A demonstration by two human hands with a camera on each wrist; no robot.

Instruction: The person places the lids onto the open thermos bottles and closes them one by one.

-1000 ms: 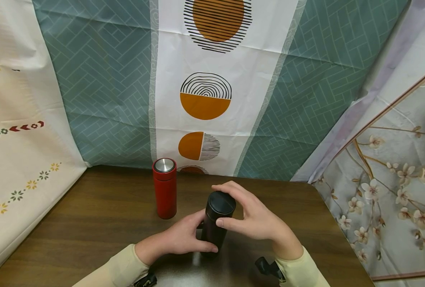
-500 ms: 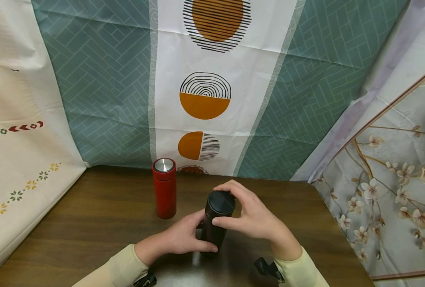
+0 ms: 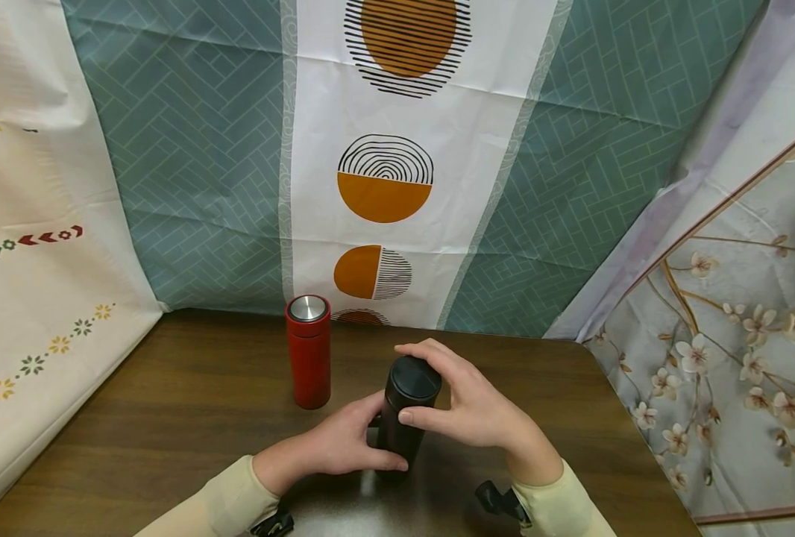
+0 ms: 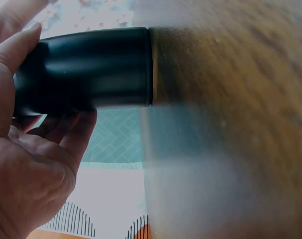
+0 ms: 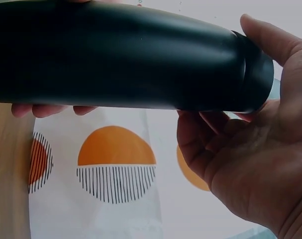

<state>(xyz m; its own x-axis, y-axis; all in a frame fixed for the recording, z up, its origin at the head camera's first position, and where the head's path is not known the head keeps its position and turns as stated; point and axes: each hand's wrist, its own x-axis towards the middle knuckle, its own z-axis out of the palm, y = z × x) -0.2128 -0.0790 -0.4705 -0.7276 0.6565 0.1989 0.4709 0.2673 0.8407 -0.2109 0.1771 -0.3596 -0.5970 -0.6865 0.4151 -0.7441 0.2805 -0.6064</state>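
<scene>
Two cylindrical bottles stand on the brown wood-grain table [image 3: 189, 418]. The matt black bottle [image 3: 400, 432] is centre-right and near; the glossy red bottle with a silver metallic top [image 3: 310, 365] is apart, to its far left. The left hand [image 3: 344, 444] grasps the black bottle's body; the right hand [image 3: 474, 406] grasps its capped top. Teal-and-white printed cloth [image 3: 451, 127] backs the far edge, cream patterned cloth [image 3: 28, 186] the left, blossom-printed cloth [image 3: 740, 418] the right. From the head view, the left fingers are hidden behind the black bottle; both pale yellow sleeves [image 3: 233, 496] are cut off at the near edge. The left wrist view blurs the tabletop.
</scene>
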